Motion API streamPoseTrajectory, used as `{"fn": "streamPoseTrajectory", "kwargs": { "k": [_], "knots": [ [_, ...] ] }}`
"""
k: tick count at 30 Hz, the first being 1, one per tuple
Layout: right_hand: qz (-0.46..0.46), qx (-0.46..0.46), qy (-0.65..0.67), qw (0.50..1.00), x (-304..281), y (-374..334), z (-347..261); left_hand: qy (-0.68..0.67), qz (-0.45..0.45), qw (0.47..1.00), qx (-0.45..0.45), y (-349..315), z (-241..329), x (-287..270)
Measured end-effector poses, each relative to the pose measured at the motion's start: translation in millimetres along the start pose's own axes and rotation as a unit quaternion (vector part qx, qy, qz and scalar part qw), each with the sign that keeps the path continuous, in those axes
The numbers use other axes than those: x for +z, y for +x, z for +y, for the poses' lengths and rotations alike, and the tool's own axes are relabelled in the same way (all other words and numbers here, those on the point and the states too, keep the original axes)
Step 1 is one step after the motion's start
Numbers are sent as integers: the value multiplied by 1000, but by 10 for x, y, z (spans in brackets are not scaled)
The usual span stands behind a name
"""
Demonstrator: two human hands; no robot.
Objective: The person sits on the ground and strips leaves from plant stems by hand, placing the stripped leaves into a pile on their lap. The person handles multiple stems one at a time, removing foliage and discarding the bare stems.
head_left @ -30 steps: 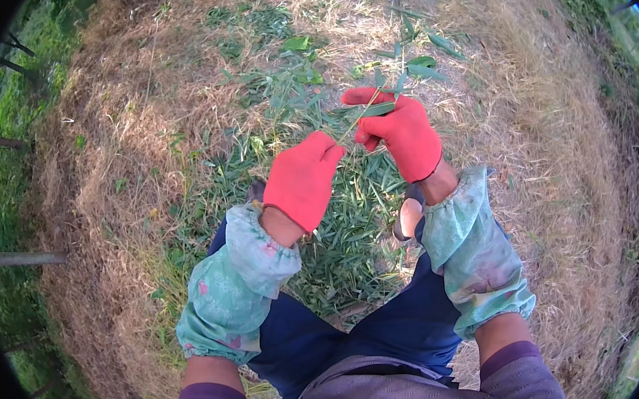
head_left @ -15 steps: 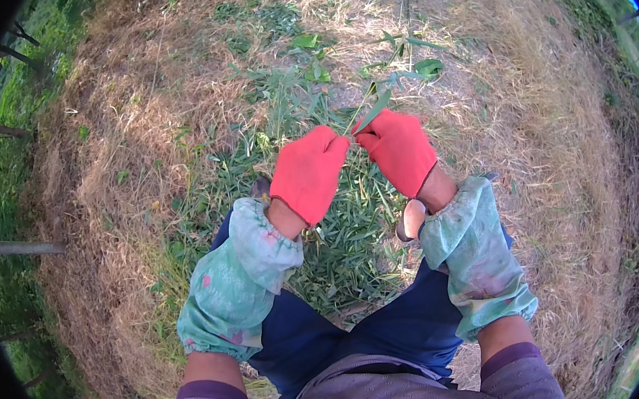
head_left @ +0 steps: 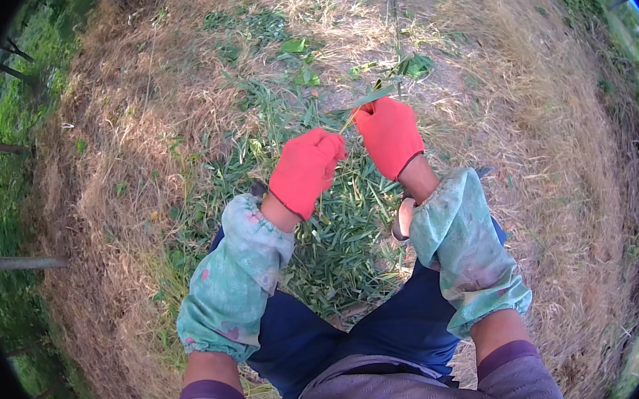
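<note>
My left hand [head_left: 304,171], in a red glove, is closed on the lower end of a thin leafy plant stem [head_left: 347,122]. Just right of it and a little farther off, my right hand [head_left: 391,137] in a matching glove pinches the same stem higher up. A long narrow green leaf [head_left: 369,98] sticks out over the right fingertips. The fingertips of both hands are partly hidden by the gloves' own folds. Below the hands, between my legs, lies a loose heap of cut green leaves [head_left: 340,244].
Dry straw-coloured grass [head_left: 107,175] covers the ground on both sides. More green leaves [head_left: 262,26] are strewn ahead, with a dark green clump [head_left: 416,65] beyond my right hand. Thin tree trunks [head_left: 21,262] stand along the left rim. My shoe [head_left: 404,218] shows beside the heap.
My right hand has moved slightly up and left, turning more upright; the leaf now lies flatter. The left hand has shifted slightly left. Both stay closed on the stem.
</note>
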State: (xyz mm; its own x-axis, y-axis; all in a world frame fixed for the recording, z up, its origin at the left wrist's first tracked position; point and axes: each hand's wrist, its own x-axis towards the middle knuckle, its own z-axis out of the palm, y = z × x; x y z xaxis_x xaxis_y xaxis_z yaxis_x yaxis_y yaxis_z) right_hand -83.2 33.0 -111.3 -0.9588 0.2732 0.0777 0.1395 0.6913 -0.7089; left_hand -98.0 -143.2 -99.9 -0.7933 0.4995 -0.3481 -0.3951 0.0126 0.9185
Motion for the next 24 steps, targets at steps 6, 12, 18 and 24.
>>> {"fn": "streamPoseTrajectory", "kwargs": {
  "k": [6,12,18,24],
  "knots": [
    [85,-60,-120,987,93,-34,126,-108,-38,992,-55,-2,-101,7],
    [92,-8,-165,982,99,58,245,-131,-67,988,-46,3,-68,27],
    [16,-16,-165,986,-385,268,945,23,-107,993,32,-158,104,-67],
    [0,146,334,931,-680,-154,284,92,-15,995,35,-197,29,119]
  ]
}}
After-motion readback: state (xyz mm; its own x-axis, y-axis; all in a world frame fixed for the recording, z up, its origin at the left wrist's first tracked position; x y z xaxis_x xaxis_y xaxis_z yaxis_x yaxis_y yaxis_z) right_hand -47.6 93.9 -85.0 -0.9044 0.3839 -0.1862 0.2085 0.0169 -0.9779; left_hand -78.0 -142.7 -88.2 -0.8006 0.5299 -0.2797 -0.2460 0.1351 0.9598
